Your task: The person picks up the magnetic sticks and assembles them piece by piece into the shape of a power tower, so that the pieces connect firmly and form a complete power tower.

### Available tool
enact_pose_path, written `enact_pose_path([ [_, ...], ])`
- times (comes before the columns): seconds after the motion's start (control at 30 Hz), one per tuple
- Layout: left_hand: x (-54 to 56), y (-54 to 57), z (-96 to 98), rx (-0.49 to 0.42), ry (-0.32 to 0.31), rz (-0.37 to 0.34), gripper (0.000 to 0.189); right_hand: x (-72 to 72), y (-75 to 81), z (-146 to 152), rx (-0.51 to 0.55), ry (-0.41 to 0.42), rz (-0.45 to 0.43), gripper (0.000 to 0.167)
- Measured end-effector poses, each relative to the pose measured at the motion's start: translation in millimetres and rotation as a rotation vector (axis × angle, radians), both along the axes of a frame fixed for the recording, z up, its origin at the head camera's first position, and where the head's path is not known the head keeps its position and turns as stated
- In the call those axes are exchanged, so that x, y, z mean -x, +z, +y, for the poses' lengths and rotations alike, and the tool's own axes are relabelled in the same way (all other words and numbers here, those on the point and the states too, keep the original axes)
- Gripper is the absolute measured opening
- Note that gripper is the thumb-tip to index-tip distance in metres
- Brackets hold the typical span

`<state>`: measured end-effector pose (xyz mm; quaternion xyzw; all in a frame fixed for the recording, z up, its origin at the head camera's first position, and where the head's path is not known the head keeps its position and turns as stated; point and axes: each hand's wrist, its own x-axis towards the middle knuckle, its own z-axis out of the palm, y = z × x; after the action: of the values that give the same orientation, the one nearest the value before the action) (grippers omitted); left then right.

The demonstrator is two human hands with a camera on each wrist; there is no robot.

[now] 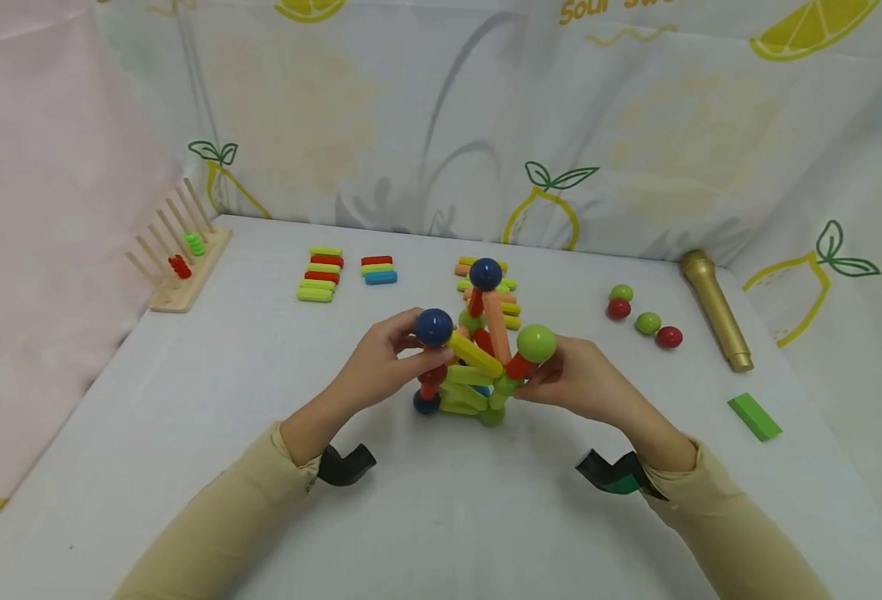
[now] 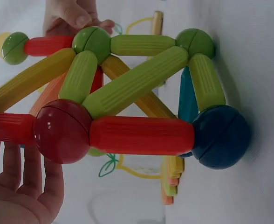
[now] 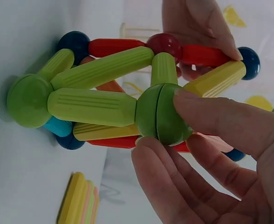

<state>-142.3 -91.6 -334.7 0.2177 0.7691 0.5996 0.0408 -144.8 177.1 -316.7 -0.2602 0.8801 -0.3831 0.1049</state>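
Observation:
A stick-and-ball structure (image 1: 468, 376) of colored magnetic rods and balls stands on the white table, between both hands. At its upper left corner, my left hand (image 1: 381, 362) grips it just under a dark blue ball (image 1: 433, 327). The thumb lies by the end of a yellow rod (image 3: 216, 79), and the fingers pass behind a red rod (image 2: 9, 127). On the other side my right hand (image 1: 579, 375) pinches a green ball (image 3: 160, 114) at mid height between thumb and fingers. Another green ball (image 1: 536, 343) tops a short red rod above that hand.
Loose rods lie in rows behind the structure, including red ones (image 1: 323, 277) and a blue one (image 1: 381, 277). Red and green balls (image 1: 647, 323), a gold microphone (image 1: 717, 310) and a green block (image 1: 754, 417) are at right. A wooden peg rack (image 1: 189, 275) stands far left.

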Motion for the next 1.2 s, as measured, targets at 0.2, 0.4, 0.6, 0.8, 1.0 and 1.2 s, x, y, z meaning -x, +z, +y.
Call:
enact_pose_path([
  [0.2, 0.9, -0.1, 1.2, 0.011, -0.01, 0.006, 0.031, -2.3, -2.2, -0.1, 0.009, -0.012, 0.012, 0.034],
  [0.4, 2.7, -7.3, -4.9, 0.042, -0.028, -0.004, 0.032, -3.7, 1.6, 2.7, 0.041, -0.021, 0.074, 0.039],
  [0.6, 1.0, -9.9, -11.5, 0.081, -0.036, -0.065, 0.03, -4.3, 1.4, 2.8, 0.128, -0.029, 0.102, 0.037],
  [0.8, -0.5, -8.1, -13.0, 0.072, -0.041, -0.083, 0.028, -4.9, 0.4, 0.7, 0.161, -0.042, 0.096, 0.033],
  [1.0, -0.5, -8.3, -14.4, 0.077, -0.038, -0.078, 0.028, -4.1, 1.0, -0.2, 0.154, -0.024, 0.081, 0.033],
  [1.2, 1.1, -11.0, -14.9, 0.086, -0.051, -0.082, 0.031, 17.5, -2.8, 15.4, 0.059, -0.004, 0.084, 0.026],
])
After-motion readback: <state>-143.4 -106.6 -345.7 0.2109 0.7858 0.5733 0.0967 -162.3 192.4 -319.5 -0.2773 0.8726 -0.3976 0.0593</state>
